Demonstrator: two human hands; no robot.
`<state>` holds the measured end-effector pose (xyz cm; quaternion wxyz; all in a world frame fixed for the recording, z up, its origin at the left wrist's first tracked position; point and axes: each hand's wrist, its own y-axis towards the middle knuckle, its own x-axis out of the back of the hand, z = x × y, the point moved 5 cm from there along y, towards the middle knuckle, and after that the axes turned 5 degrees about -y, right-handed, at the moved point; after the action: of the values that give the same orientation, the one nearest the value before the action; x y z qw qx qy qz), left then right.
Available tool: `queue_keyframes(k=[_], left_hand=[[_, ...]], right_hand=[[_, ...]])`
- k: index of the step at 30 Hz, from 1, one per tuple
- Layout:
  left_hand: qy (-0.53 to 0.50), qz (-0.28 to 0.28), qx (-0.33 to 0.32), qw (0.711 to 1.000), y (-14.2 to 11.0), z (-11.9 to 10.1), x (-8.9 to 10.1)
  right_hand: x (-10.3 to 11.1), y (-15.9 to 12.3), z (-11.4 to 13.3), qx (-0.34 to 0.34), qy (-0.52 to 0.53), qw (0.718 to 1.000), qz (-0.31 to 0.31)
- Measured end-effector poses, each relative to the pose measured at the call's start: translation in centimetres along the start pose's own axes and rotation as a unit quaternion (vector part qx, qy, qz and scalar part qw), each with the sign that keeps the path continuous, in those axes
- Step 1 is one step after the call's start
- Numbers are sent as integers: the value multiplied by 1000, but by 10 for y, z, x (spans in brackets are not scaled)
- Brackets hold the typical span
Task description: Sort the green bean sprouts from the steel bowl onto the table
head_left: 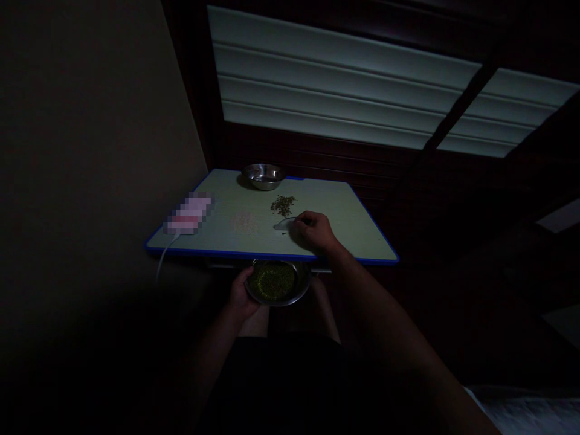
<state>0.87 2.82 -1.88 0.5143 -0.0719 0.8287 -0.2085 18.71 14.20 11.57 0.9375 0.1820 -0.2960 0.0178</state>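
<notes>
My left hand (243, 294) grips the rim of a metal bowl (294, 298) just below the table's front edge. Small green beans or grains (275, 279) lie in that bowl. Over the tabletop, my right hand (313, 228) pinches a pale, translucent flat piece (284, 224), perhaps a spoon or scraper; the dim light hides its exact kind. Its tip is close to the table surface. Just beyond it lies a loose pile of small brownish-green grains (283, 205). To the left is a scattered patch of pale pinkish grains (243, 223).
The pale table (353, 211) has a blue edge. A second metal bowl (264, 176) stands at its back. A blurred pink object (190, 212) with a white cable (164, 257) lies at the left. A wall rises on the left, and slatted panels (326, 78) stand behind.
</notes>
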Motion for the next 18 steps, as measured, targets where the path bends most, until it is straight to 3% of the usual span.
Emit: queue_keyframes(k=[5, 11, 18], left_hand=[[-2, 0, 9, 1000, 2, 1, 3], [-1, -19, 3, 1000, 2, 0, 4], [11, -25, -1, 1000, -2, -1, -2]], right_hand=[[6, 7, -12, -68, 40, 996, -42], [7, 13, -18, -83, -40, 996, -4], [3, 8, -12, -73, -31, 996, 47]])
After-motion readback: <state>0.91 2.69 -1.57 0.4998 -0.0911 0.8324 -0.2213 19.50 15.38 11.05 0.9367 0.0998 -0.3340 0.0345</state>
